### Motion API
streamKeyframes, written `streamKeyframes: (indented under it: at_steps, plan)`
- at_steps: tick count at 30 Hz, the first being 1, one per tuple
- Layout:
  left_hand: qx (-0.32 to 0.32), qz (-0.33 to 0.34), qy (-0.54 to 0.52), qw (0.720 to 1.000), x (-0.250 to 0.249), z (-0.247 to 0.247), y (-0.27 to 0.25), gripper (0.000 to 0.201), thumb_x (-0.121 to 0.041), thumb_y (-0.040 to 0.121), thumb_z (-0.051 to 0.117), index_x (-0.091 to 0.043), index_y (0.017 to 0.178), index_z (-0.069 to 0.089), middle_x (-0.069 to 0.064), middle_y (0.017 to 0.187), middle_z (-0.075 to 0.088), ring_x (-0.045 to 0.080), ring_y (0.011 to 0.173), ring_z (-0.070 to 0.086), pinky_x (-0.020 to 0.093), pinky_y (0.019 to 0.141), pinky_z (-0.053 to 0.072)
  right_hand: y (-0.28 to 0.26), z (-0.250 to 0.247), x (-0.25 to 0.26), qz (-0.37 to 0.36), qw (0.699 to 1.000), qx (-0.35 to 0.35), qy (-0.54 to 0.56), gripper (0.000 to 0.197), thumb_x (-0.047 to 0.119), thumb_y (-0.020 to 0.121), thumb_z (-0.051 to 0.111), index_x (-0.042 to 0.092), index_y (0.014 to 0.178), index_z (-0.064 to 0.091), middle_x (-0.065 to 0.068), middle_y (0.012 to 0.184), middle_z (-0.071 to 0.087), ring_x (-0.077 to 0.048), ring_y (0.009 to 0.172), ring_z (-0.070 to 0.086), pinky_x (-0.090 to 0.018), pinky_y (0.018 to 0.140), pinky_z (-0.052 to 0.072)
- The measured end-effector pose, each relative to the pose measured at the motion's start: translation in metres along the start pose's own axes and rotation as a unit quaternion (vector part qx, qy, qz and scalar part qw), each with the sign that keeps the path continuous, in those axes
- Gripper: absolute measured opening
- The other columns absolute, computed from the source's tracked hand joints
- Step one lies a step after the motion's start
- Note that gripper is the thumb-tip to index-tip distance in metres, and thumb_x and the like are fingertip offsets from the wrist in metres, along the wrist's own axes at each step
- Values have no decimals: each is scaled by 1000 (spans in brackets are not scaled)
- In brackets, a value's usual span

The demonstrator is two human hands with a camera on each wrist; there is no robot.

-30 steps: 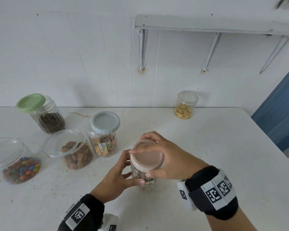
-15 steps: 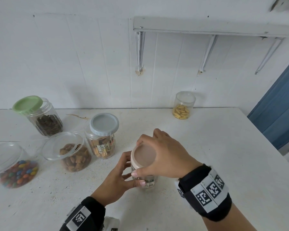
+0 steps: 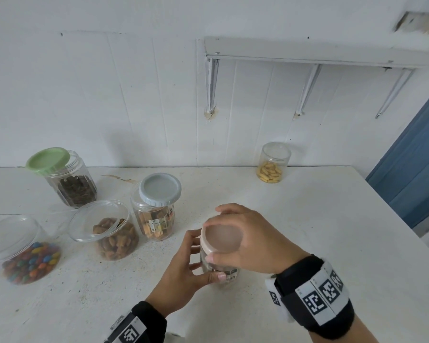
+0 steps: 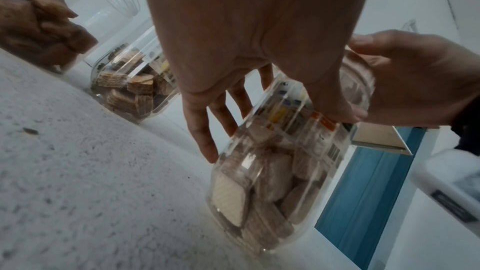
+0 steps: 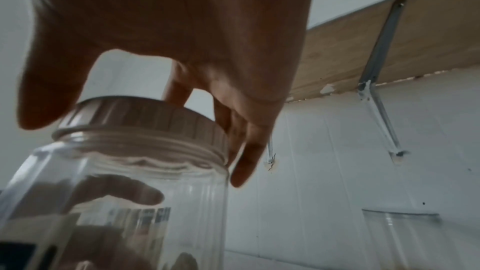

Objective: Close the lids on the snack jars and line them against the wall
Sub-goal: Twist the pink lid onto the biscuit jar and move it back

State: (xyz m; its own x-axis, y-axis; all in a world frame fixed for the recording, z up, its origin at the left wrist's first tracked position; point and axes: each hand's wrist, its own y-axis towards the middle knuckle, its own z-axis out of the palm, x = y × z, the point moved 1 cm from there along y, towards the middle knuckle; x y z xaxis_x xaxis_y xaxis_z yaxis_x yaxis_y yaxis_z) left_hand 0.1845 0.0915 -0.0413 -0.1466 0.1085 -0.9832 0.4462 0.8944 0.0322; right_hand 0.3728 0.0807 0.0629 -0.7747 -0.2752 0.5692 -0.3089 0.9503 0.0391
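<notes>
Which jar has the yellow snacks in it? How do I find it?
Look along the white wall, under the shelf. One small jar stands there alone, at the back of the table. It alone holds yellow snacks and stands apart from the others.

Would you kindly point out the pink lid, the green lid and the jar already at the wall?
pink lid (image 3: 222, 237), head view, centre of its flat top
green lid (image 3: 48, 160), head view, middle of its top
jar at the wall (image 3: 270, 172), head view, yellow snacks inside
</notes>
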Motion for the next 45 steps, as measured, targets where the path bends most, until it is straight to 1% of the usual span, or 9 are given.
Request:
streamKeyframes:
  at_steps: [6, 11, 14, 18, 21, 28, 34, 39, 45]
  plan:
    - [10, 5, 2, 1000, -4, 2, 2, 76, -28, 73, 91, -36, 128, 39, -38, 121, 55, -8, 115, 56, 17, 89, 56, 1, 2, -3, 0, 999, -3, -46, 74, 63, 72, 80, 45, 140, 55, 17, 118, 50, -1, 115, 45, -26, 99, 44]
    - [14, 7, 17, 1000, -3, 0, 2, 76, -49, 70, 90, -49, 127, 39, -35, 131, 52, -5, 123, 53, 27, 100, 52, 4, 2, -13, -22, 999, 26, 26, 66, 48, 71, 86, 46, 132, 62, 22, 124, 51, -2, 123, 46, -26, 102, 42]
    - [32, 1, 24, 999, -1, -2, 2, 81, -54, 71, 88, -56, 132, 34, -34, 138, 49, -7, 130, 49, 35, 111, 46, 5, 2, -16, -22, 999, 18, 21, 67, 53, 69, 86, 46, 131, 61, 21, 121, 53, -3, 120, 47, -27, 100, 43]
    - [23, 43, 26, 998, 1, 6, -1, 109, -29, 69, 97, -38, 153, 28, -15, 148, 49, 8, 139, 48, 25, 107, 51, 6, 9, -9, 8, 999, -40, 16, 70, 68, 66, 83, 45, 127, 59, 19, 112, 51, -1, 113, 44, -21, 95, 41]
    - [-37, 68, 48, 996, -2, 11, 7, 102, -34, 61, 100, -29, 145, 43, -7, 135, 62, 18, 127, 60, 34, 99, 57, 5, 13, -7, 13, 998, -65, 23, 67, 69, 67, 81, 44, 126, 59, 18, 111, 50, -1, 112, 45, -20, 94, 41]
    - [30, 35, 102, 994, -14, -6, 14, 97, -26, 55, 103, -48, 134, 51, -21, 125, 69, 4, 118, 63, 14, 89, 55, -4, -4, -22, -19, 989, 0, 144, 60, 41, 73, 89, 43, 128, 66, 19, 126, 60, -7, 130, 46, -34, 106, 44]
    - [61, 3, 117, 991, -17, -8, 20, 95, -29, 53, 103, -47, 133, 54, -18, 130, 67, 6, 123, 61, 32, 99, 58, -6, -18, -20, -32, 983, 52, 170, 61, 18, 71, 87, 41, 125, 67, 21, 133, 58, -7, 134, 47, -39, 110, 43]
    - [77, 8, 128, 989, -20, -6, 24, 91, -34, 53, 102, -53, 129, 55, -21, 130, 67, 4, 122, 61, 32, 103, 55, -11, -31, -19, -34, 983, 66, 166, 68, 3, 68, 83, 40, 123, 66, 23, 134, 55, -6, 135, 47, -34, 111, 42]
    - [68, 23, 124, 990, -22, -1, 21, 103, -34, 57, 101, -50, 140, 43, -16, 128, 69, 8, 121, 64, 35, 103, 55, -10, -29, -22, -21, 990, 48, 131, 62, 22, 71, 86, 43, 125, 63, 20, 127, 59, -6, 126, 52, -37, 106, 45]
